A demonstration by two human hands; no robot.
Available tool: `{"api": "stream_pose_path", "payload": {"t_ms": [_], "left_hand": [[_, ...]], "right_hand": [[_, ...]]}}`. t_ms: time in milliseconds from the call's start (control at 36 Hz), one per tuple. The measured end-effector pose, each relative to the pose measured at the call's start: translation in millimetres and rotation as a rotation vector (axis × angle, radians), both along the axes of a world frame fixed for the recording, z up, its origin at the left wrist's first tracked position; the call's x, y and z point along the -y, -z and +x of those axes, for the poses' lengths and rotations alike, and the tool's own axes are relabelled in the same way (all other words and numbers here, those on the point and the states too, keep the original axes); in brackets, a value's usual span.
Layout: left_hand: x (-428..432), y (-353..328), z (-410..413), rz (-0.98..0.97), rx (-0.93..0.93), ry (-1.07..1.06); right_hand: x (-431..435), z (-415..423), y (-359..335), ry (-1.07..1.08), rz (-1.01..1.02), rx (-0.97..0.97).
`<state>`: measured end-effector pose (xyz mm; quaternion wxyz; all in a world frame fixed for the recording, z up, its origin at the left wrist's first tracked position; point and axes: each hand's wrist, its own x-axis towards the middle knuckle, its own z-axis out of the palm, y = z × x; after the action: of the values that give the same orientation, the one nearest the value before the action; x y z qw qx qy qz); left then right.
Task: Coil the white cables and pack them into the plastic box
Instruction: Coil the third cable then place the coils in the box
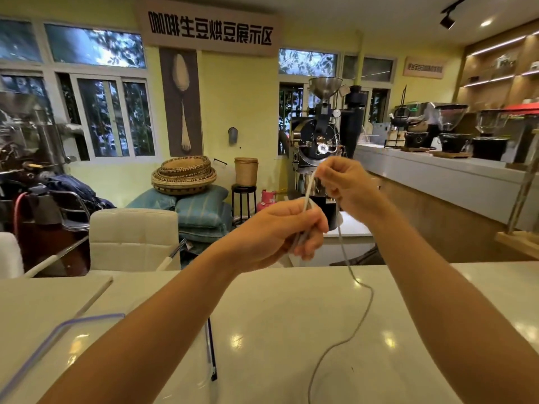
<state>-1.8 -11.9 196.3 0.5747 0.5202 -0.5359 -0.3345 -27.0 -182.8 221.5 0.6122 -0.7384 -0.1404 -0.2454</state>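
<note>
Fingers point(309, 245) of left hand point(277, 231) gripping white cable point(308, 191), right hand point(347, 182) fingers pinching it just above, slack trailing below them onto table point(291, 304).

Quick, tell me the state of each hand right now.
Left hand: closed, gripping the folded white cable.
Right hand: closed, pinching the same cable's upper end.

Beyond the fingers point(316, 228) rose yellow walls point(242, 106), with windows point(102, 118) off to their left and a black coffee roaster point(318, 138) just behind them. To their right ran a white counter point(437, 173) under lit wooden shelves point(501, 74). To their left, woven baskets point(183, 174) sat on blue cushions point(201, 208).
</note>
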Motion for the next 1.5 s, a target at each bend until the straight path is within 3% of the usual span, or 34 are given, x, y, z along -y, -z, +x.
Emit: {"api": "stream_pose_path", "payload": {"t_ms": [222, 361, 528, 611, 694, 833, 917, 1056, 1222, 1500], "left_hand": [[9, -2, 17, -0.076, -0.009, -0.182], [6, 7, 45, -0.017, 0.05, -0.406], [8, 13, 57, -0.031, 0.264, -0.659], [10, 17, 63, 0.005, 0.405, -0.739], [5, 24, 69, 0.062, 0.429, -0.741], [-2, 39, 58, 0.181, 0.342, -0.517], [0, 48, 49, 0.194, 0.147, -0.317], [3, 40, 38, 0.043, -0.224, -0.147], [7, 32, 33, -0.013, -0.309, 0.09], [9, 26, 40, -0.071, -0.375, 0.032]], "right_hand": [[-53, 26, 68, -0.084, 0.174, -0.326], [-73, 14, 83, -0.165, 0.099, -0.46], [-73, 8, 78, -0.092, -0.226, -0.576], [-70, 3, 67, -0.039, -0.413, -0.566], [-63, -4, 50, 0.017, -0.599, -0.485], [-39, -3, 21, 0.108, -0.642, -0.318], [-24, 1, 10, 0.094, -0.582, -0.268], [-3, 8, 9, 0.05, -0.361, -0.205], [-6, 25, 46, -0.13, -0.016, -0.217], [-42, 29, 88, -0.276, 0.311, -0.481]]}}
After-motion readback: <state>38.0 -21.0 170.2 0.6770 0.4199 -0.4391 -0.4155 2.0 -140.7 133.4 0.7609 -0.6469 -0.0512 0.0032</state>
